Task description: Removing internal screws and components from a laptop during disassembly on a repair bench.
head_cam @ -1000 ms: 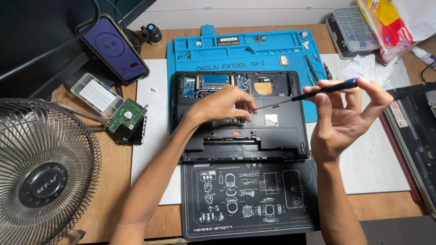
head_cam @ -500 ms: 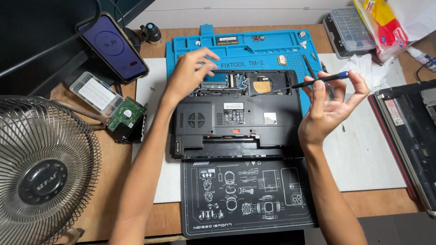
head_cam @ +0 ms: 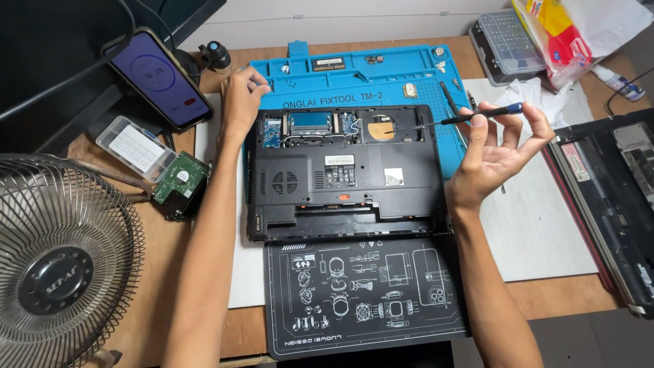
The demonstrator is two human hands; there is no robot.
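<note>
Overhead, right hand [head_cam: 494,153] gripping screwdriver [head_cam: 470,116], opened laptop [head_cam: 344,170]

Wooden desk [head_cam: 545,300], pale wall [head_cam: 354,17] behind, even light

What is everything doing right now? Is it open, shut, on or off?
Laptop: upside down, top compartment uncovered, parts showing.
Phone: screen lit, propped up.
Fan: blades look still.
Screwdriver: held in right hand, tip over the laptop.
Left hand: fingers pinched over the blue mat.
Hard drive: out, lying on the table.
</note>
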